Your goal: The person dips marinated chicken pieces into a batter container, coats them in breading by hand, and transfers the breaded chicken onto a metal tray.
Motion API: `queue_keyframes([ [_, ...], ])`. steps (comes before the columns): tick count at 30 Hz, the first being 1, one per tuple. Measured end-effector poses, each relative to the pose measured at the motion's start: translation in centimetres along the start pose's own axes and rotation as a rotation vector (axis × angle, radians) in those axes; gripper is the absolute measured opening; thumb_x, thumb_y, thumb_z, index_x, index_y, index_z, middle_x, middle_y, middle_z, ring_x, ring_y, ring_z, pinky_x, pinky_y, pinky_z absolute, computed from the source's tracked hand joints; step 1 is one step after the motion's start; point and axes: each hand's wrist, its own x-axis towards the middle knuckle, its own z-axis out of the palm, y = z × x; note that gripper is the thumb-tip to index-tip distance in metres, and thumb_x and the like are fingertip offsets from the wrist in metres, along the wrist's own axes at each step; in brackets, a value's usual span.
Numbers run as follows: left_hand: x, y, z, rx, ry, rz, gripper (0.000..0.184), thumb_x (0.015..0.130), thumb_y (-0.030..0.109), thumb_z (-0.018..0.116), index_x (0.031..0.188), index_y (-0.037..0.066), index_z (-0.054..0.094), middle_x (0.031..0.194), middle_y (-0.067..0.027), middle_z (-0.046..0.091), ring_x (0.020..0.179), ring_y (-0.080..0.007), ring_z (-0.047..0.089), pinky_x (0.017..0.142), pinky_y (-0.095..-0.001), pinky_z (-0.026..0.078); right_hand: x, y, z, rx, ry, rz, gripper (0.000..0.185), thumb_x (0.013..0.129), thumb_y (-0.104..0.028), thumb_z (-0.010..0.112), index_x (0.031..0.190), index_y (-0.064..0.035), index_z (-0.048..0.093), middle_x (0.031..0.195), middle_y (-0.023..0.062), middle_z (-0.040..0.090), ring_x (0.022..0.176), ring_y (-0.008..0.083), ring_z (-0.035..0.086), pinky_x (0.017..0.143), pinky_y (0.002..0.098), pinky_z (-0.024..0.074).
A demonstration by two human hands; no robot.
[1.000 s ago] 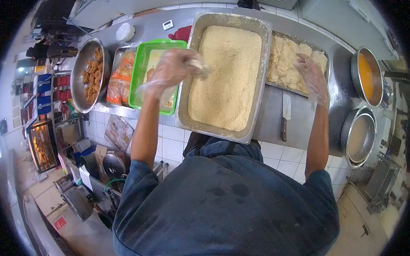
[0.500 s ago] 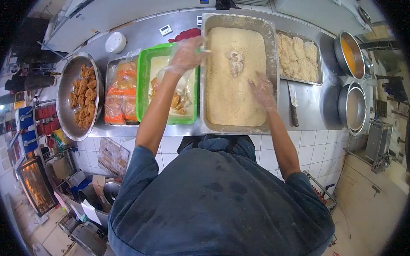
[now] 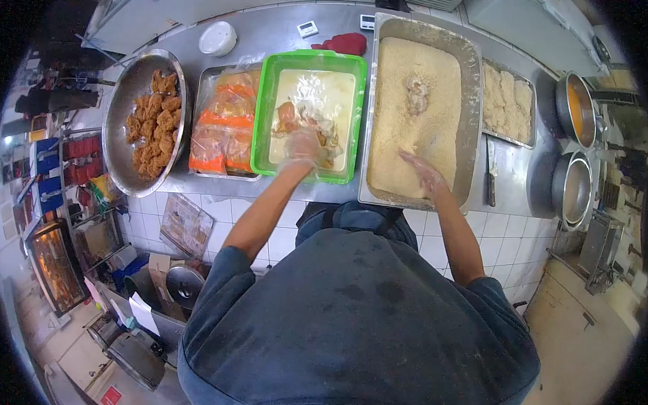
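Note:
A clear glove covers my left hand (image 3: 304, 146), which reaches into the green tray (image 3: 258, 114) at the pieces of meat (image 3: 288, 115) in pale liquid; its fingers are blurred and partly hidden. My right hand (image 3: 425, 172), also gloved, rests at the crumbs (image 3: 392, 98) with its fingers stretched out and nothing held. The deep metal pan (image 3: 472, 122) holds these crumbs. One wet piece (image 3: 417, 95) lies on them, beyond my right hand. Right of the pan is a metal tray (image 3: 532, 117) with coated pieces (image 3: 508, 98).
To the left stand a metal bowl (image 3: 113, 116) of fried pieces and bagged meat (image 3: 227, 120) on a tray. A knife (image 3: 491, 173) lies right of the pan. Farther right are a bowl of orange liquid (image 3: 575, 111) and another bowl (image 3: 576, 190). A red cloth (image 3: 344, 43) lies behind.
The wet piece has left my left hand and lies in the crumbs. My left hand has moved down into the green tray. My right hand has come from the coated pieces to the crumbs.

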Motion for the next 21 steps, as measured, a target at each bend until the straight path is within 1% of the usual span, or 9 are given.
queue_keyframes([
  [2, 0.5, -0.4, 2.9, -0.099, 0.022, 0.002, 0.043, 0.080, 0.043, 0.073, 0.104, 0.007, 0.072, 0.102, -0.0223, 0.071, 0.096, -0.0367, 0.070, 0.084, -0.0467, 0.055, 0.6, 0.0, -0.2, 0.193, -0.095, -0.020, 0.068, 0.095, -0.041, 0.063, 0.147, -0.0015, 0.043, 0.145, 0.0133, 0.052, 0.132, 0.0314, 0.050, 0.112, 0.0377, 0.0372],
  [5, 1.8, -1.6, 7.8, -0.200, 0.165, 0.018, 0.036, 0.085, 0.037, 0.069, 0.101, 0.006, 0.073, 0.097, -0.0221, 0.071, 0.091, -0.0373, 0.070, 0.079, -0.0489, 0.054, 5.7, 4.7, 1.2, 0.797, -0.181, 0.079, 0.060, 0.098, -0.041, 0.056, 0.143, -0.0033, 0.047, 0.144, 0.0139, 0.054, 0.129, 0.0299, 0.054, 0.111, 0.0455, 0.0398],
  [7, 2.6, -1.2, 7.7, -0.250, 0.242, -0.008, 0.031, 0.086, 0.034, 0.068, 0.098, 0.006, 0.074, 0.091, -0.0208, 0.072, 0.086, -0.0374, 0.070, 0.076, -0.0499, 0.054, 8.5, 6.2, 1.1, 1.191, -0.239, 0.142, 0.055, 0.101, -0.042, 0.052, 0.141, -0.0045, 0.050, 0.143, 0.0143, 0.055, 0.126, 0.0289, 0.057, 0.110, 0.0507, 0.0416],
  [9, 2.8, -1.1, 6.5, -0.281, 0.239, -0.088, 0.027, 0.086, 0.032, 0.069, 0.093, 0.006, 0.075, 0.085, -0.0191, 0.072, 0.080, -0.0374, 0.070, 0.072, -0.0503, 0.053, 7.5, 4.9, -0.4, 0.802, 0.028, -0.254, 0.062, 0.099, -0.043, 0.054, 0.146, -0.0044, 0.042, 0.144, 0.0158, 0.052, 0.129, 0.0294, 0.054, 0.111, 0.0535, 0.0402],
  [11, 4.4, -2.5, 6.9, -0.428, 0.449, 0.071, 0.026, 0.085, 0.031, 0.071, 0.090, 0.006, 0.075, 0.080, -0.0190, 0.071, 0.075, -0.0374, 0.070, 0.070, -0.0489, 0.054, 6.0, 2.7, -1.5, 0.669, 0.172, -0.369, 0.068, 0.099, -0.045, 0.055, 0.149, -0.0040, 0.036, 0.145, 0.0170, 0.051, 0.131, 0.0301, 0.051, 0.112, 0.0540, 0.0388],
  [12, 5.1, -3.0, 7.4, -0.505, 0.555, 0.154, 0.026, 0.085, 0.031, 0.072, 0.088, 0.006, 0.075, 0.077, -0.0190, 0.071, 0.073, -0.0374, 0.069, 0.069, -0.0483, 0.054, 5.2, 1.7, -1.6, 0.736, 0.182, -0.291, 0.069, 0.099, -0.045, 0.054, 0.150, -0.0036, 0.035, 0.144, 0.0174, 0.051, 0.132, 0.0304, 0.050, 0.112, 0.0532, 0.0382],
  [16, 4.3, -1.3, 0.2, -0.503, 0.526, 0.065, 0.024, 0.084, 0.027, 0.071, 0.092, 0.004, 0.074, 0.081, -0.0219, 0.070, 0.075, -0.0381, 0.069, 0.069, -0.0468, 0.054, 2.6, -3.2, -0.1, 0.993, 0.207, 0.021, 0.073, 0.099, -0.048, 0.053, 0.151, -0.0021, 0.032, 0.143, 0.0192, 0.052, 0.136, 0.0319, 0.045, 0.113, 0.0498, 0.0357],
  [19, 3.5, 0.6, -4.5, -0.461, 0.563, 0.110, 0.020, 0.081, 0.017, 0.069, 0.095, 0.003, 0.073, 0.085, -0.0238, 0.070, 0.078, -0.0400, 0.068, 0.073, -0.0482, 0.053, 4.5, -6.7, 1.2, 0.252, 0.263, -0.320, 0.071, 0.101, -0.047, 0.050, 0.152, -0.0017, 0.031, 0.150, 0.0236, 0.043, 0.139, 0.0376, 0.041, 0.119, 0.0473, 0.0264],
  [21, 5.0, 1.0, -5.3, -0.447, 0.663, 0.218, 0.020, 0.079, 0.015, 0.068, 0.095, 0.004, 0.073, 0.085, -0.0220, 0.070, 0.075, -0.0402, 0.068, 0.071, -0.0492, 0.053, 7.6, -9.4, 1.8, -0.076, 0.308, -0.464, 0.064, 0.102, -0.040, 0.048, 0.152, -0.0035, 0.033, 0.151, 0.0247, 0.041, 0.140, 0.0406, 0.039, 0.119, 0.0477, 0.0257],
])
